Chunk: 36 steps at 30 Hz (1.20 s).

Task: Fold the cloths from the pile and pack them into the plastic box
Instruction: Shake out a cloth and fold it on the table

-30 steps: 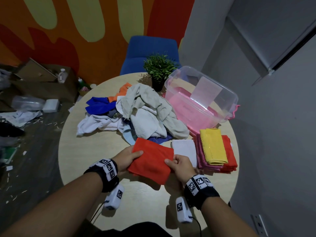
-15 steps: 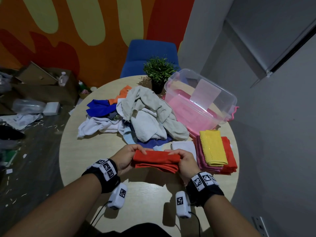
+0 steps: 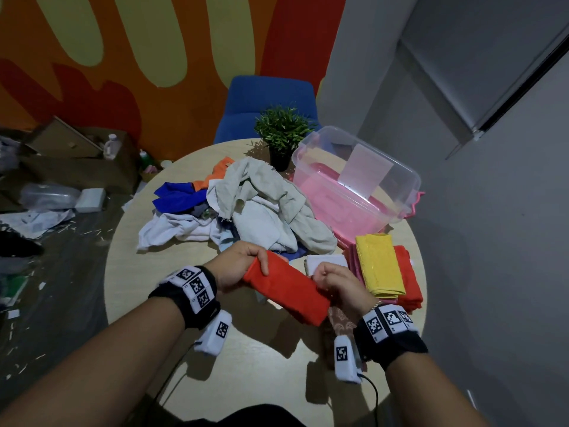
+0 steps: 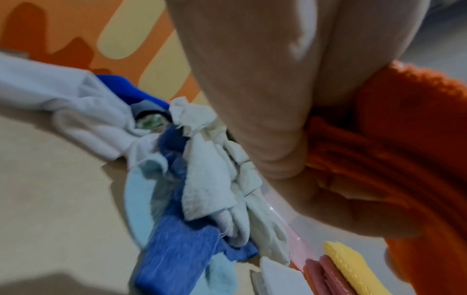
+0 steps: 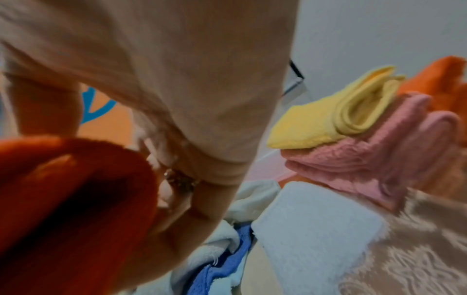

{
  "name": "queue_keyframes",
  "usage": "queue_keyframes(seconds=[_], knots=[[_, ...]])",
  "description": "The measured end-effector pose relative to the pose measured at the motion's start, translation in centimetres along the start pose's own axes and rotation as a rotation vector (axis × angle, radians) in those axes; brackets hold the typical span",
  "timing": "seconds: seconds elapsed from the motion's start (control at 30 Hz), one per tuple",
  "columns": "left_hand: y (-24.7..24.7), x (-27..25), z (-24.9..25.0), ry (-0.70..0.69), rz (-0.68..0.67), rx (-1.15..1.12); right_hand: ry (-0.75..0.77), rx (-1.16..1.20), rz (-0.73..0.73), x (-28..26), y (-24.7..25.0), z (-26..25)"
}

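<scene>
A folded red-orange cloth (image 3: pixel 286 288) is held above the round table (image 3: pixel 147 272), slanting down to the right. My left hand (image 3: pixel 243 263) grips its upper left end, thumb over the top. My right hand (image 3: pixel 332 282) pinches its lower right end; the same cloth fills the left of the right wrist view (image 5: pixel 63 199) and the right of the left wrist view (image 4: pixel 404 149). The unfolded pile (image 3: pixel 246 211) of white, blue and orange cloths lies beyond the hands. The clear plastic box (image 3: pixel 354 183) with a pink bottom stands open at the back right.
A stack of folded cloths, yellow (image 3: pixel 378 263) on pink and red, lies at the right edge, with a folded white cloth (image 3: pixel 326 261) beside it. A potted plant (image 3: pixel 281 137) and a blue chair (image 3: pixel 268 103) are behind the table. Clutter covers the floor at left.
The red-orange cloth went from a flat square to a narrow folded strip, and now both hands have turned it so it slants down toward the right, near the folded stack.
</scene>
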<state>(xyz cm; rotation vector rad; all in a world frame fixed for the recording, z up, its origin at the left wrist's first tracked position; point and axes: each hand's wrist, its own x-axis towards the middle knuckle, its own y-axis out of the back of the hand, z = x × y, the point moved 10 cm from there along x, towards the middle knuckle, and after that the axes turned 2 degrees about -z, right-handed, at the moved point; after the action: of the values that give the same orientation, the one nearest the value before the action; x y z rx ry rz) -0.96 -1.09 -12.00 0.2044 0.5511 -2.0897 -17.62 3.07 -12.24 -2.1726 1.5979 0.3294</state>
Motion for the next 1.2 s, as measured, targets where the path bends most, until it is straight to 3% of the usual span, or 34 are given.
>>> queue_keyframes(seconds=[0.17,0.3,0.43,0.53,0.6,0.73,0.87,0.97,1.07,1.2], knots=[[-2.4,1.4,2.1,0.010,-0.063,0.128,-0.016,-0.329,-0.047,0.0,-2.0,0.2],[-2.7,2.7,1.2,0.040,-0.010,-0.175,0.080,-0.445,0.167,-1.1,0.7,-1.0],[-5.1,4.3,0.5,0.004,-0.056,0.112,0.080,-0.364,0.257,-2.5,2.6,-0.7],[-6.7,6.1,1.5,-0.084,0.016,0.179,0.087,-0.057,0.271,-2.8,3.3,-0.2],[-7.7,7.1,2.6,-0.164,0.076,0.289,0.116,0.030,0.302,-3.0,4.3,-0.2],[-10.2,9.1,3.9,-0.284,0.178,0.454,0.214,-0.056,0.367,-3.8,8.0,-0.9],[-12.2,12.0,2.2,-0.204,0.261,0.344,0.268,-0.220,0.471,-5.7,14.1,-2.7],[-15.3,13.1,1.8,-0.239,0.237,0.706,0.258,-0.437,0.699,-7.6,21.1,-3.6],[-20.2,14.0,0.1,-0.286,0.069,1.118,0.191,-0.511,0.817,-8.1,26.7,-2.6],[-22.9,15.6,-5.4,-0.108,-0.202,1.532,0.178,-0.524,0.819,-6.5,29.8,-2.3]])
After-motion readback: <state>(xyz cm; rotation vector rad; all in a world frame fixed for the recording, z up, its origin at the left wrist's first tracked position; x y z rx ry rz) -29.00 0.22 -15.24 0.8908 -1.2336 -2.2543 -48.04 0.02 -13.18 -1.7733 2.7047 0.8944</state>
